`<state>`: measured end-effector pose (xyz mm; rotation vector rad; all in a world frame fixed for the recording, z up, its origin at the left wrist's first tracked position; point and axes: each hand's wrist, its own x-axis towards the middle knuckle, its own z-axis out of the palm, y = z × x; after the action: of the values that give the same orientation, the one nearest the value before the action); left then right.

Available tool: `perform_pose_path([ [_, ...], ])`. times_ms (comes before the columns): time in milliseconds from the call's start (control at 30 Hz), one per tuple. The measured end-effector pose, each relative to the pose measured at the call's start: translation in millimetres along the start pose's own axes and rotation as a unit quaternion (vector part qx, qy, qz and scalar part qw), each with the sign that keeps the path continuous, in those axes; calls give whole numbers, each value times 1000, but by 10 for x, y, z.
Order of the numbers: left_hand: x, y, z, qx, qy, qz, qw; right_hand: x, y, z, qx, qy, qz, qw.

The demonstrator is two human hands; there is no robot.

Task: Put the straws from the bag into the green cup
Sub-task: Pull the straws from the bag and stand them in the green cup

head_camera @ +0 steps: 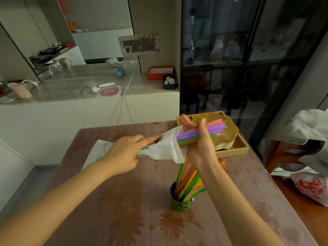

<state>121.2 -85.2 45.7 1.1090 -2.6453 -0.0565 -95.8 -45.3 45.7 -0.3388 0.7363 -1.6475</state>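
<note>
A white plastic bag is held up over the table, and my left hand grips it around the middle. At the bag's open end my right hand is closed around a bundle of straws, purple, pink, green and orange, partly out of the bag. The green cup stands on the table below my right forearm. Several coloured straws lean out of the cup to the upper right, partly hidden by my arm.
The brown floral table ends close on the right. A tan wooden tray with a scalloped lidded box sits at its far right corner. Right of the table, a chair holds a grey garment and a red-printed bag.
</note>
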Motion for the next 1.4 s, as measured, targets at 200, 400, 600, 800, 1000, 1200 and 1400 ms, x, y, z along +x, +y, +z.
perform_pose_path([
  [200,-266,-132,245,17,44,-47,998,34,-574,-153,178,130,-134,966],
  [400,-672,-279,583,24,29,-107,993,-118,-1130,-339,153,68,-217,962],
  [600,-979,-391,760,-1,21,-167,986,-213,-1017,-342,31,-53,-203,977],
  [800,-1118,-455,799,2,19,-175,984,-144,-535,-214,-151,-101,-157,971],
  [1000,-1115,-467,794,1,22,-176,984,-142,-7,-212,-309,-164,-149,925],
  [1200,-1114,-442,847,6,20,-164,986,-166,202,-271,-366,-196,-138,899],
  [1400,-1089,-446,900,-2,21,-161,987,-60,228,-317,-385,-180,-129,896],
])
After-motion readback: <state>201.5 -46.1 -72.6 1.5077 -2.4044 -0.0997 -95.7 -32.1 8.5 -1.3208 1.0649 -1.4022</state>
